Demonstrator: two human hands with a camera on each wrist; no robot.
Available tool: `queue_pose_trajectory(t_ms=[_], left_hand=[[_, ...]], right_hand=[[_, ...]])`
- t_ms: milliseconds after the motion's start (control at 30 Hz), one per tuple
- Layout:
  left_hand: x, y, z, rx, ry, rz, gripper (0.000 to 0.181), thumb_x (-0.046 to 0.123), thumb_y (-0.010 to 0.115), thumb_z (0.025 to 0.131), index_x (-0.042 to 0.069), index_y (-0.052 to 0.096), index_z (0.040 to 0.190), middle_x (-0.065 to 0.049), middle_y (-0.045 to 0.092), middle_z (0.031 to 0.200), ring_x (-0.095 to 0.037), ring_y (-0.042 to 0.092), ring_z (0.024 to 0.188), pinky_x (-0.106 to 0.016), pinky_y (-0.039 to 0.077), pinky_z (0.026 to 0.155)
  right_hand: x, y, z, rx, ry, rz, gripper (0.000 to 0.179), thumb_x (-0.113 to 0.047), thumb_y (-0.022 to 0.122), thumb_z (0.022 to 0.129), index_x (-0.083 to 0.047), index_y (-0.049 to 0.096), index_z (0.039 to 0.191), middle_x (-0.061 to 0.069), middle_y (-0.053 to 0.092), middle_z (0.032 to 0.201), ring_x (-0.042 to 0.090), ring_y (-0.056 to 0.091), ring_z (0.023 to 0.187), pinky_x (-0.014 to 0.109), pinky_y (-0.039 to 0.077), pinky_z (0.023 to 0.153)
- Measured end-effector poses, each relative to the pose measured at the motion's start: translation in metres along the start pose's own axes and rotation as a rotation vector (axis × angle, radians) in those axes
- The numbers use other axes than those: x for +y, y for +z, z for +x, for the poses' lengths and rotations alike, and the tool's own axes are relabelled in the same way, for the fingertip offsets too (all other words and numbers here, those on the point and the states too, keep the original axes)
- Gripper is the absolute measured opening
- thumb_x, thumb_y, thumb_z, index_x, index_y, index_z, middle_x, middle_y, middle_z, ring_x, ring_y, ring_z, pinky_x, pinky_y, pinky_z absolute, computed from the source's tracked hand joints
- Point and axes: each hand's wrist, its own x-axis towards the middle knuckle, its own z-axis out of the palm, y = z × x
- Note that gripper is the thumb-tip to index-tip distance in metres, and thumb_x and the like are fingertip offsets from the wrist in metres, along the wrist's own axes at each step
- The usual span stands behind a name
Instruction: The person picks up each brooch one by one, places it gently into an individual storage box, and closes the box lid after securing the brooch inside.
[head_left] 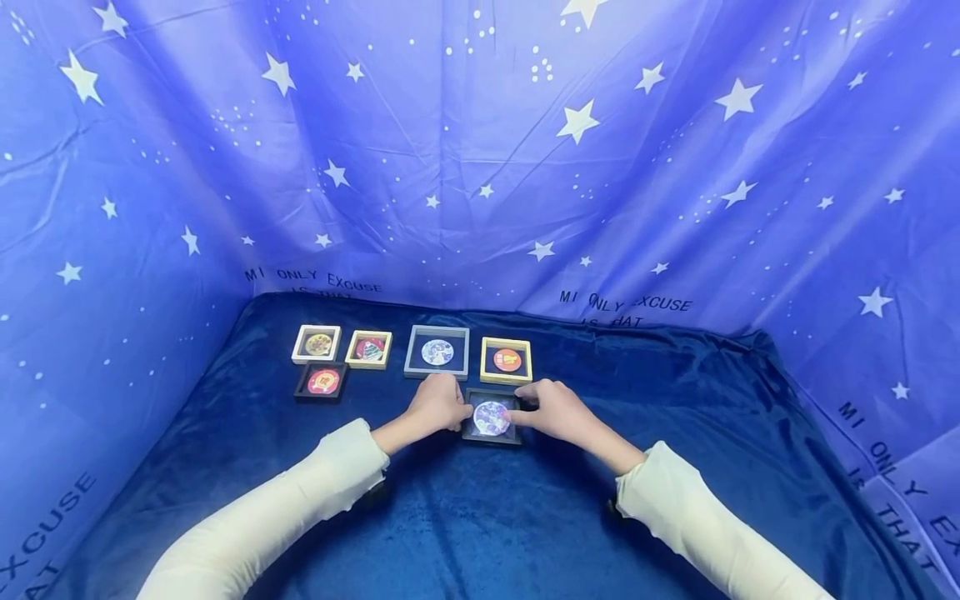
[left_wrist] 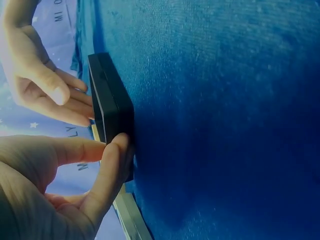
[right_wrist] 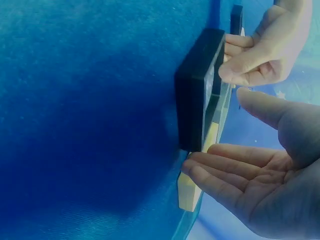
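A black square display frame with a round purple-and-white badge inside lies flat on the blue cloth in front of me. At its left side my left hand pinches the frame's edge between thumb and fingers, as the left wrist view shows with the left hand at a corner. My right hand is at the opposite side. In the right wrist view the right hand's fingers reach nearly straight to the frame's far right corner, with the thumb raised apart from it.
Behind my hands stand a grey frame with a pale badge and a yellow frame with an orange badge. Farther left are a white frame, a smaller yellow frame and a black frame. A starry curtain surrounds the cloth.
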Motion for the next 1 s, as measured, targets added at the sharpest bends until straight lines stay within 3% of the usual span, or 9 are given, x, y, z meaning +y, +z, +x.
queue_pose_trajectory(t_ms=[233,500,700,867,1000], left_hand=[[-0.014,-0.011,-0.001,0.001,-0.04,0.017,0.035,0.011,0.074,0.085,0.009,0.067,0.05,0.002,0.062,0.044,-0.009,0.06,0.043,-0.021,0.041,0.049],[-0.038,-0.034,-0.002,0.018,-0.078,0.079,0.031,0.016,0.075,0.083,0.011,0.071,0.053,0.004,0.063,0.045,-0.008,0.061,0.044,-0.026,0.051,0.06],[-0.051,-0.049,-0.005,0.012,-0.125,0.088,0.028,0.016,0.075,0.083,0.007,0.072,0.057,-0.001,0.065,0.048,-0.01,0.064,0.046,-0.026,0.049,0.056],[-0.053,-0.06,-0.005,0.003,-0.126,0.128,0.035,0.022,0.073,0.087,0.006,0.071,0.056,-0.001,0.064,0.047,-0.014,0.064,0.046,-0.024,0.04,0.046],[-0.043,-0.072,0.0,0.099,-0.092,0.183,0.034,0.029,0.073,0.088,0.01,0.071,0.059,0.0,0.065,0.053,-0.016,0.06,0.051,-0.024,0.034,0.045]], right_hand=[[0.002,-0.008,0.002,0.04,-0.036,0.081,0.045,-0.03,0.071,0.096,-0.001,0.068,0.13,0.019,0.07,0.127,0.035,0.069,0.117,0.05,0.054,0.097],[0.008,-0.023,0.008,0.193,-0.109,0.161,0.041,-0.03,0.069,0.098,-0.003,0.069,0.128,0.018,0.072,0.125,0.032,0.071,0.112,0.049,0.056,0.092],[0.01,-0.033,0.012,0.224,-0.109,0.175,0.043,-0.035,0.066,0.1,-0.005,0.068,0.13,0.017,0.071,0.127,0.03,0.072,0.112,0.047,0.057,0.092],[0.011,-0.043,0.011,0.248,-0.087,0.173,0.046,-0.037,0.065,0.1,-0.005,0.065,0.134,0.016,0.069,0.131,0.033,0.069,0.117,0.049,0.055,0.096],[0.011,-0.053,0.013,0.276,-0.09,0.17,0.047,-0.035,0.062,0.102,-0.006,0.062,0.138,0.016,0.066,0.136,0.035,0.065,0.123,0.052,0.052,0.101]])
